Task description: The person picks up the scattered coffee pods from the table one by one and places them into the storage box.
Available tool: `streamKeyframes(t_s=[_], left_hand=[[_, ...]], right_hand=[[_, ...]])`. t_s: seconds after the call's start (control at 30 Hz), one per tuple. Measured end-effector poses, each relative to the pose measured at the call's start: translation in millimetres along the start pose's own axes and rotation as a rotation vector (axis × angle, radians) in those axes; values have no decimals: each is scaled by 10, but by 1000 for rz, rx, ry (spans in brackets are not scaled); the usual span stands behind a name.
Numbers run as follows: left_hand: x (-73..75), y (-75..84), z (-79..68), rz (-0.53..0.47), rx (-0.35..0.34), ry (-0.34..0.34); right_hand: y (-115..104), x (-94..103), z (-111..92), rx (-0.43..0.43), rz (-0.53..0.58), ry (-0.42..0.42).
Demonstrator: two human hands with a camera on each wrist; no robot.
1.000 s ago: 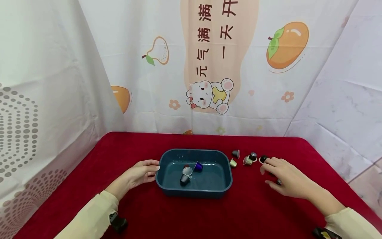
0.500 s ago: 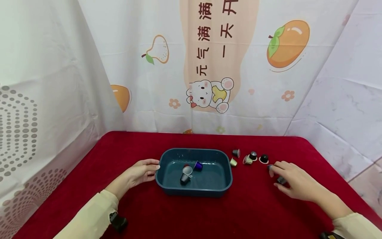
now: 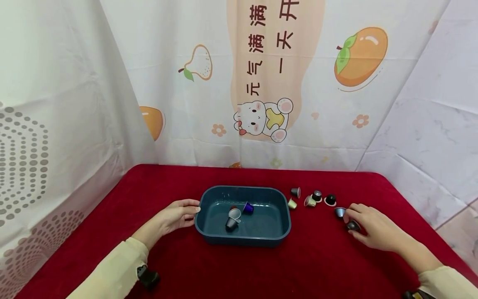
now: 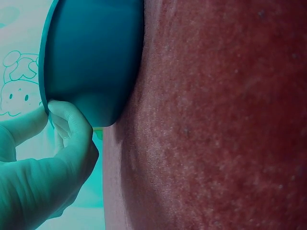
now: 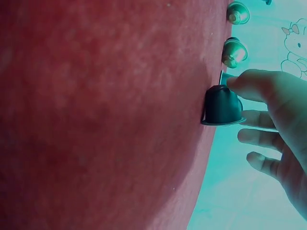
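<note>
The right hand (image 3: 367, 226) had moved nearer and to the right, leaving the black capsule (image 3: 330, 199) standing on the tabletop (image 3: 246, 270) and uncovering more of the light-blue capsule (image 3: 340, 212). Its thumb and fingers now stood around the dark grey capsule (image 3: 352, 225); whether they pinched it I could not tell. That capsule lay well right of the bin (image 3: 240, 238), so the bin had gained nothing. The left hand (image 3: 175, 216) still pinched its left rim, and the purple capsule (image 3: 248, 208) lay unmoved inside.
</note>
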State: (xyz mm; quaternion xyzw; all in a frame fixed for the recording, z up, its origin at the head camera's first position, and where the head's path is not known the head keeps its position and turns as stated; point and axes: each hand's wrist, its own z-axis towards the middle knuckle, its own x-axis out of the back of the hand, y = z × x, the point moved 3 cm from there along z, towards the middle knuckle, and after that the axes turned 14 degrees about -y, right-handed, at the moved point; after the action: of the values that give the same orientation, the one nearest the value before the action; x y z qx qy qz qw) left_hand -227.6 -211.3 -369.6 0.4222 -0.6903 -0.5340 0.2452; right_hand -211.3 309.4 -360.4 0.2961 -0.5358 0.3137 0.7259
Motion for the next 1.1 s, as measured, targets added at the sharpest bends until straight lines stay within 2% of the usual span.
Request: streamKeyframes(t_s=[0.4,0.6,0.83,1.1], left_hand=[[0,-4,3,2,0,7],[6,-9,8,3,1,8],[12,2,20,15,2,13],[14,-32,21,15,8,15]], right_hand=[[17,-138,11,-4,74,-58],[0,-143,11,-1,89,-69],[-17,-98,28,12,93,-57],[-73,-43,119,84,87,-22]])
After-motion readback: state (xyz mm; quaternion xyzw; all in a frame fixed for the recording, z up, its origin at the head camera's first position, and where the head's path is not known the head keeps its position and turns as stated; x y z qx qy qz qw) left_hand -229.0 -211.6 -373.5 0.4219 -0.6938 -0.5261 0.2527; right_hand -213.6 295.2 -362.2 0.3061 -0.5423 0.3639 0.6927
